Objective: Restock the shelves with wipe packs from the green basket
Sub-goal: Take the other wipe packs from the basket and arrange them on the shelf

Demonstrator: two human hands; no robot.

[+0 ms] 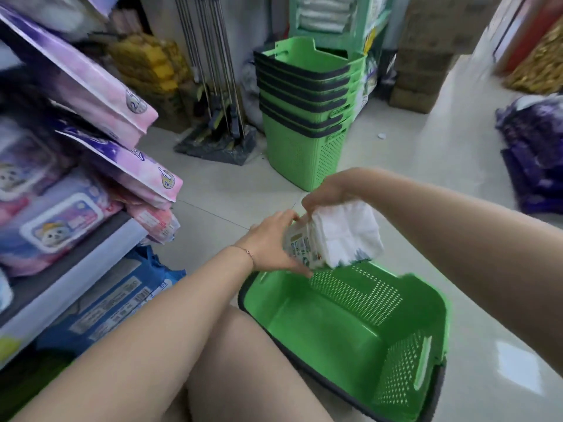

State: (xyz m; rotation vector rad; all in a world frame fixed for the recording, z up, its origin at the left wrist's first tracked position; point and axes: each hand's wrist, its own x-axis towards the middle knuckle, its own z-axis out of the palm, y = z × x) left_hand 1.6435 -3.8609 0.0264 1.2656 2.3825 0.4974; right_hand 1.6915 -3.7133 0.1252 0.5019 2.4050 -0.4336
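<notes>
A white wipe pack [338,236] with printed labels on one end hangs just above the far rim of the green basket [350,330], which sits on the floor with nothing visible inside. My left hand [274,242] grips the pack's left, printed end. My right hand [326,193] pinches its top from above. The shelves [70,269] stand to the left, holding purple and pink wipe packs [54,226] with white lids, and blue packs [122,296] on the level below.
A stack of several green baskets [307,117] stands on the tiled floor ahead. Mops [216,86] lean at the back. Dark purple packages [536,153] are piled at right. Cardboard boxes [423,56] stand at the back right. My bare knee [240,370] is beside the basket.
</notes>
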